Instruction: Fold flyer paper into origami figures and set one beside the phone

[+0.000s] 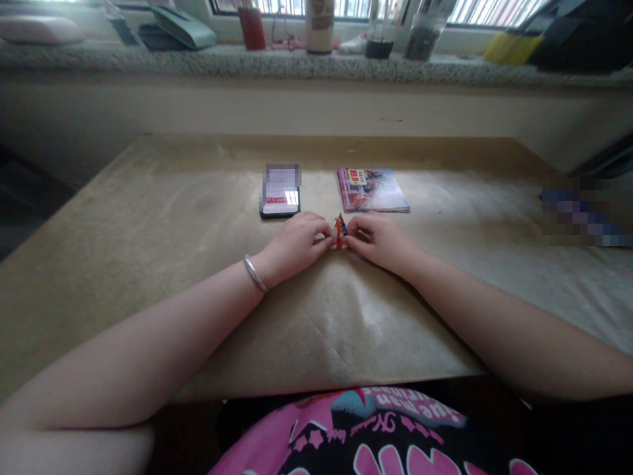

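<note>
Between my two hands is a small folded piece of colourful printed paper (339,232), red, white and blue, with a pointed top. My left hand (302,243), with a silver bangle at the wrist, pinches its left side between thumb and fingers. From the other side, my right hand (383,241) grips the right edge the same way. The paper stands just above or on the table; which one I cannot tell. Just beyond my left hand lies a phone (281,191) with its screen lit. A stack of printed paper sheets or a booklet (376,190) lies beyond my right hand.
The table (148,264) has a shiny tan cover and meets a wall at the back. A blurred-out long item (586,214) lies at the right edge. Above, a granite windowsill (277,64) carries a red container (252,28), bottles and a green case (182,28).
</note>
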Demonstrator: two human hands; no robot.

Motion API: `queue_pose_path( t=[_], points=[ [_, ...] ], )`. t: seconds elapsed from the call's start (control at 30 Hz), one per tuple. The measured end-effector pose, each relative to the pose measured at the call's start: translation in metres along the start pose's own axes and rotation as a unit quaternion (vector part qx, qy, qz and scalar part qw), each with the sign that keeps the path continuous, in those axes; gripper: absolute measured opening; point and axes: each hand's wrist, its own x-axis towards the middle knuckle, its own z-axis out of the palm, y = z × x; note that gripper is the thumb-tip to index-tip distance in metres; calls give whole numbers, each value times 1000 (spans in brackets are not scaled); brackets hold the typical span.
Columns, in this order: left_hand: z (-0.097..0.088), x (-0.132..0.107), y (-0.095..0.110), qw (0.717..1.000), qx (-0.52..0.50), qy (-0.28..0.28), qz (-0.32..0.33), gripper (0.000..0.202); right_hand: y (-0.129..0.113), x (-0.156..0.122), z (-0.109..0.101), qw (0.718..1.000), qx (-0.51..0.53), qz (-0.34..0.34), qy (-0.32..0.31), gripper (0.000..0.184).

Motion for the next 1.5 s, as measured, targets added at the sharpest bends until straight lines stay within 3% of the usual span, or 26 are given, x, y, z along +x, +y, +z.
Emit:
queue_pose_path(
  t=[0.27,0.43,0.6,0.8,1.03,1.3,1.5],
  points=[
    [2,3,0,999,8,30,-43,12,2,5,7,993,61,98,5,12],
    [2,4,2,996,43,28,-69,14,1,6,8,992,48,117,14,11],
    [0,4,3,995,43,9,-89,15,1,4,10,984,117,129,27,17],
    [0,4,4,995,42,10,-94,14,-2,2,8,997,-8,65,31,16],
    [4,6,1,993,11,28,-117,15,-3,1,8,996,-62,18,57,6],
    [5,5,-1,994,30,56,-91,16,-19,-4,3,976,-213,6,54,15],
    [3,3,2,993,62,80,-66,16,-17,-4,3,971,-234,2,43,18]
  ],
)
